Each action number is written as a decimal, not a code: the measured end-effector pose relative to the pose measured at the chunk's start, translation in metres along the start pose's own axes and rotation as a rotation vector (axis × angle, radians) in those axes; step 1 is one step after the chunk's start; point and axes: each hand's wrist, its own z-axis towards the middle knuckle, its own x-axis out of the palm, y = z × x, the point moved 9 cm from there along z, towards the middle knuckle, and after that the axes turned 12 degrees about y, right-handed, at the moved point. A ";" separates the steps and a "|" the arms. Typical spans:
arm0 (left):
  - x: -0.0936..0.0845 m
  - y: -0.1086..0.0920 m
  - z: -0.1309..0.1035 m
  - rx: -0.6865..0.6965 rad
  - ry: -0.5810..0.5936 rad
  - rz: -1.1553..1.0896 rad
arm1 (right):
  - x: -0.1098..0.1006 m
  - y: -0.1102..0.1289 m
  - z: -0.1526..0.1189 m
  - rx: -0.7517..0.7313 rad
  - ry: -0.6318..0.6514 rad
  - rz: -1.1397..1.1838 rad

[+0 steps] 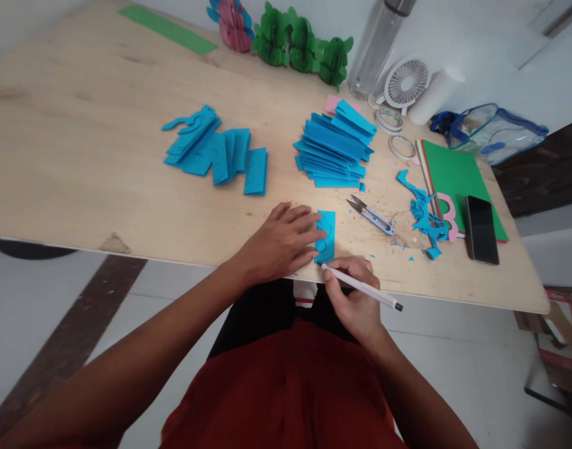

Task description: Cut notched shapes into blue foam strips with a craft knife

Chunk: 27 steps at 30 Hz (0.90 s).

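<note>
A small blue paper piece (329, 234) with drawn curved lines lies by the table's front edge. My left hand (286, 240) rests flat with fingers stretched, its fingertips holding down the left side of that paper. In my right hand (356, 296) is a white pen (363, 286), gripped low, its tip at the paper's lower end. Farther off to the left lies a group of folded blue papers (227, 153), some with drawn outlines. A thick pile of folded blue papers (333, 149) sits straight ahead, and thread snips (371, 215) lie right of the paper.
Blue paper scraps (426, 218), a pink cutout (447, 215) and a black phone (482, 229) lie right, by green sheets (458, 178). Tape rolls (402, 147), a small fan (407, 82), a clear tumbler (377, 50) and green paper ornaments (302, 47) stand behind. A green strip (167, 28) lies far left.
</note>
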 end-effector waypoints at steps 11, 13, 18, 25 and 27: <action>0.000 -0.001 0.000 -0.002 0.005 0.002 | 0.002 0.002 0.002 -0.006 0.008 -0.016; -0.001 -0.001 0.000 0.002 0.002 0.000 | 0.003 0.002 0.002 -0.012 0.010 -0.014; 0.000 0.000 0.000 -0.001 -0.003 -0.004 | 0.003 0.004 0.002 -0.031 0.013 -0.023; 0.000 0.000 0.000 0.000 -0.008 -0.014 | 0.003 0.003 0.001 -0.044 0.022 -0.032; 0.000 0.000 0.000 -0.001 -0.004 -0.015 | 0.004 0.002 0.001 -0.041 0.032 -0.036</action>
